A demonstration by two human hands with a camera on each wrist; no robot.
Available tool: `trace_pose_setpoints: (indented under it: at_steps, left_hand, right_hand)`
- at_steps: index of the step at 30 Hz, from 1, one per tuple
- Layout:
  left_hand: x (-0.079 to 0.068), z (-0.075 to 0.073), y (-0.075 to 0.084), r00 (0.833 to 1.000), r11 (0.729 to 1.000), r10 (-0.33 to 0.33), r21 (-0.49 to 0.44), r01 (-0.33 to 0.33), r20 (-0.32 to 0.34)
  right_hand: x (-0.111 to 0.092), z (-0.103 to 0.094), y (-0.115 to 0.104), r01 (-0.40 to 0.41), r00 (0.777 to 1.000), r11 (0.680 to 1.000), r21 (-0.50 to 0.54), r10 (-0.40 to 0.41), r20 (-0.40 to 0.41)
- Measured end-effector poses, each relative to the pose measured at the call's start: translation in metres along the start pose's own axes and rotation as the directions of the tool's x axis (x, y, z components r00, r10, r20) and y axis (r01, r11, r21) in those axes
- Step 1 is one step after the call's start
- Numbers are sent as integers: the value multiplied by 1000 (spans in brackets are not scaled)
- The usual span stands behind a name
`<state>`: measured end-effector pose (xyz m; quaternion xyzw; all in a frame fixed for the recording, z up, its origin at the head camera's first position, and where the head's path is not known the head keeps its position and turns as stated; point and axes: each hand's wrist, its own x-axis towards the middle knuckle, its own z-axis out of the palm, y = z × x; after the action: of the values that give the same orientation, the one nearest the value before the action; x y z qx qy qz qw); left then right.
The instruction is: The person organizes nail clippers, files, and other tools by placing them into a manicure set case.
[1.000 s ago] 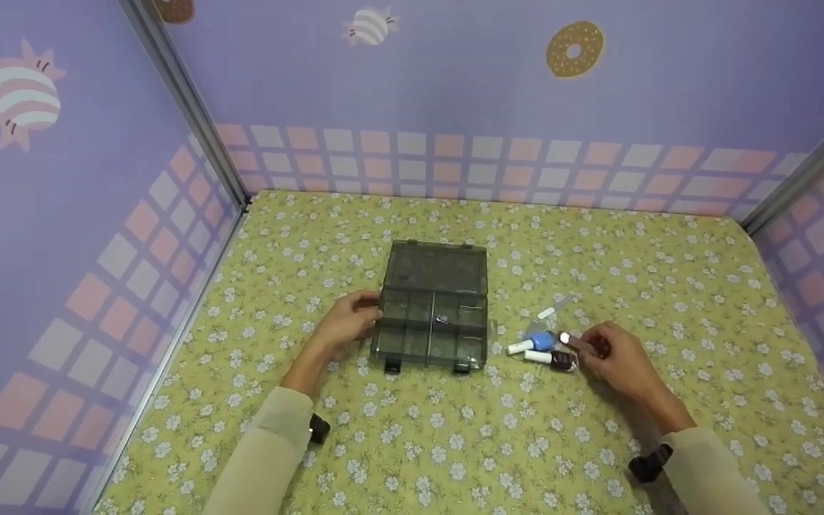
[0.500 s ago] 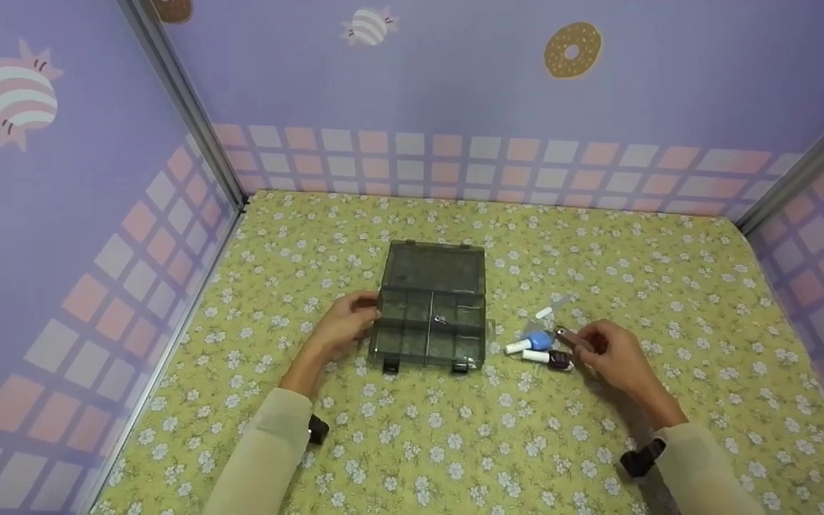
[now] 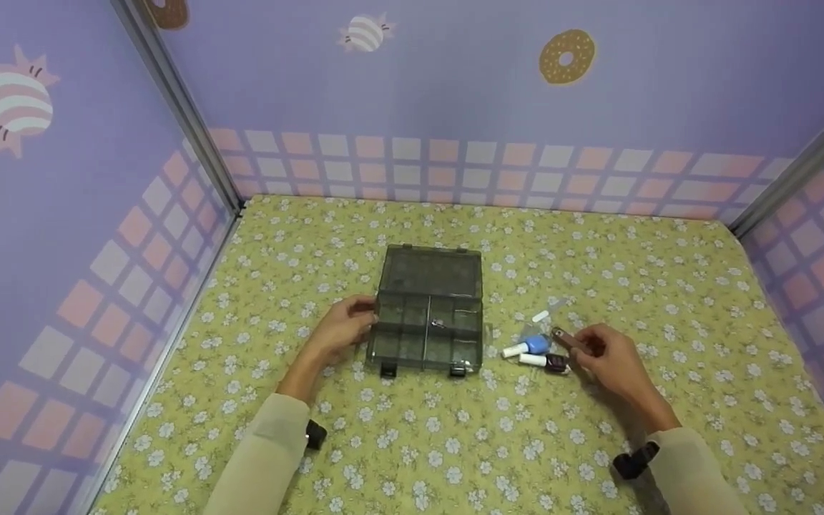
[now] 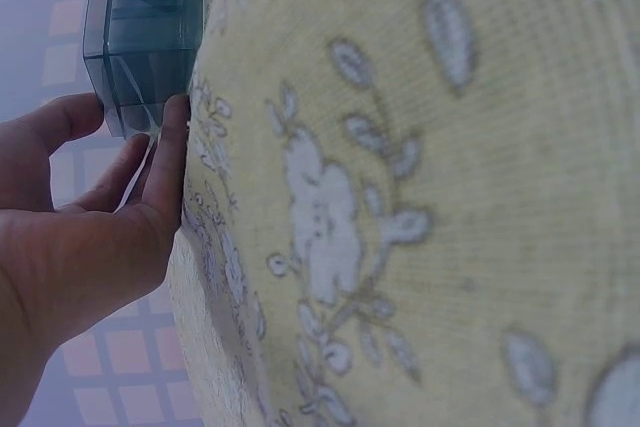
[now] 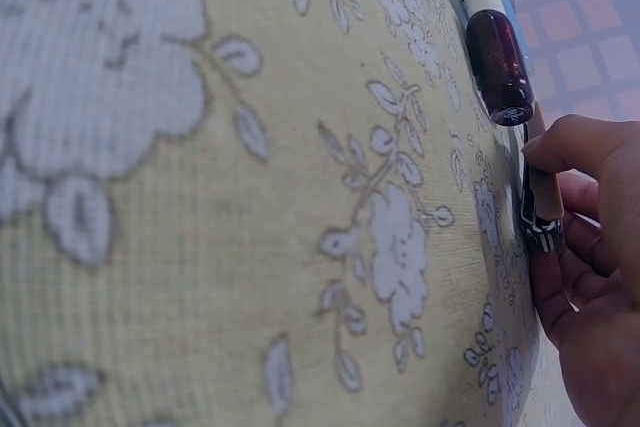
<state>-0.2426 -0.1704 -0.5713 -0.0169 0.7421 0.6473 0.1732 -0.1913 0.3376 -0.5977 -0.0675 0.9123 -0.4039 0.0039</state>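
Observation:
In the head view my left hand [image 3: 344,329] touches the left side of a dark see-through compartment box [image 3: 426,336], its lid laid back. In the left wrist view its thumb and fairly straight fingers [image 4: 172,152] meet the box's end. A small shiny piece [image 3: 439,324] lies in one compartment. My right hand [image 3: 609,354] pinches a pinkish-brown nail clipper [image 3: 571,340] between thumb and fingers, low over the cloth; its metal end shows in the right wrist view. Beside it lie a dark red nail polish bottle [image 3: 555,363] and a blue nail polish bottle [image 3: 537,345], both white-capped.
A thin see-through stick with a white end [image 3: 542,315] lies behind the bottles. Something clear [image 3: 530,330] lies near the blue bottle. The flowered tablecloth [image 3: 440,436] spans the table, with purple patterned walls [image 3: 426,86] at the back and both sides.
The nail clipper in my right hand has tilted, its far end swinging slightly down toward the bottles. My left hand stays at the box. The head view has shifted a little.

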Motion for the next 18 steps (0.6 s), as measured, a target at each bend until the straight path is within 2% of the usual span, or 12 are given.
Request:
trace_pose_setpoints:
  at_steps: [8, 18]
  left_hand:
    - [-1, -1, -1, 1000, 1000, 0, -11, 1, 14]
    - [-2, -1, 0, 1000, 1000, -7, 13, 7, 13]
  right_hand:
    - [1, 1, -1, -31, 1000, 999, 20, 31, 1]
    - [8, 0, -8, -14, 1000, 1000, 28, 14, -2]
